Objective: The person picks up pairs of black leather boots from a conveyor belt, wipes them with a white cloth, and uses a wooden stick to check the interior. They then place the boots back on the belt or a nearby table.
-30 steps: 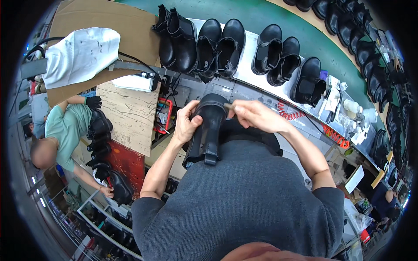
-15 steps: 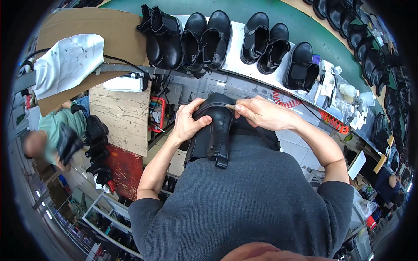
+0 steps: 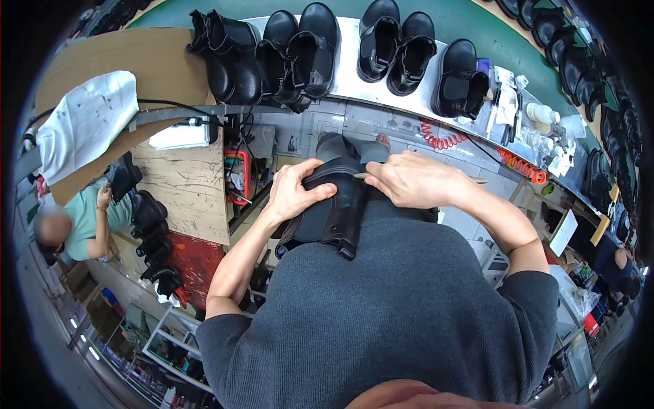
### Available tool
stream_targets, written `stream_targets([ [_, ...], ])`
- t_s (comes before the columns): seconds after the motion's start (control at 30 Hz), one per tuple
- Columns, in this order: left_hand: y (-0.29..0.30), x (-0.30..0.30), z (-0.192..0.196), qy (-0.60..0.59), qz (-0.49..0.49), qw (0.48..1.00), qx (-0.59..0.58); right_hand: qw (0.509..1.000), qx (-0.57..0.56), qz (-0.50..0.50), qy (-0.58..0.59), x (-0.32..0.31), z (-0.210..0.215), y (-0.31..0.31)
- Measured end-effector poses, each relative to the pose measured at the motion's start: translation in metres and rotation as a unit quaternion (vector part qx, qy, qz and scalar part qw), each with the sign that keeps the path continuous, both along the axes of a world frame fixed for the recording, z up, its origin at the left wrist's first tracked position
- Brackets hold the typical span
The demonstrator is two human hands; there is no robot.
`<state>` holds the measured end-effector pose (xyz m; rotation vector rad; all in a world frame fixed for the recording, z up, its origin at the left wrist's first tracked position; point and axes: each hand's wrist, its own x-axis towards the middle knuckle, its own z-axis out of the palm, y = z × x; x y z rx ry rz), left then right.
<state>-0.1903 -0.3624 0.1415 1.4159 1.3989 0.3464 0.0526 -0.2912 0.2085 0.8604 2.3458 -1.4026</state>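
A black leather boot (image 3: 349, 204) lies against my body, its sole edge turned away from me. My left hand (image 3: 297, 193) is closed round the boot's left side, the thumb pressed on the leather. In my right hand (image 3: 411, 178) is a slim stick-like tool (image 3: 481, 180), gripped in a pinch. Its tip meets the boot's edge near the sole seam, and its rear end sticks out past the wrist. The exact kind of tool cannot be made out, since the fingers cover most of it.
Several black boots (image 3: 313, 51) stand along a white bench (image 3: 347, 75) ahead. Bottles (image 3: 543, 113) and red coiled hoses (image 3: 439, 136) are at the right. To the left are a cardboard sheet (image 3: 163, 65), a white cloth (image 3: 88, 123), a wooden board (image 3: 180, 187) and a co-worker (image 3: 92, 225) holding a boot.
The view has shifted, so the bench boots sit higher and further left. The held boot has tilted a little, and the tool's rear end now shows. The co-worker has raised a boot.
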Motion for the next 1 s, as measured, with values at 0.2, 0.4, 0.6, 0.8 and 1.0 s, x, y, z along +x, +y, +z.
stream_targets([
  [0.2, 0.005, -0.005, -0.002, -0.026, -0.010, 0.999, -0.021, 0.959, -0.220, -0.132, 0.119, 0.019, -0.034, -0.002],
  [0.4, 0.013, 0.000, -0.019, -0.090, -0.008, 0.996, -0.018, 0.985, -0.090, -0.105, 0.106, 0.021, -0.041, -0.003],
  [0.6, 0.046, 0.015, -0.011, -0.080, -0.071, 0.993, -0.059, 0.964, -0.070, -0.248, 0.074, 0.040, -0.032, 0.011],
  [0.8, 0.121, 0.091, 0.052, 0.101, -0.315, 0.943, 0.040, 0.925, -0.313, -0.159, 0.148, 0.052, -0.095, 0.046],
  [1.0, 0.165, 0.154, 0.091, 0.067, -0.438, 0.895, 0.046, 0.840, -0.423, -0.256, 0.223, 0.096, -0.111, 0.014],
])
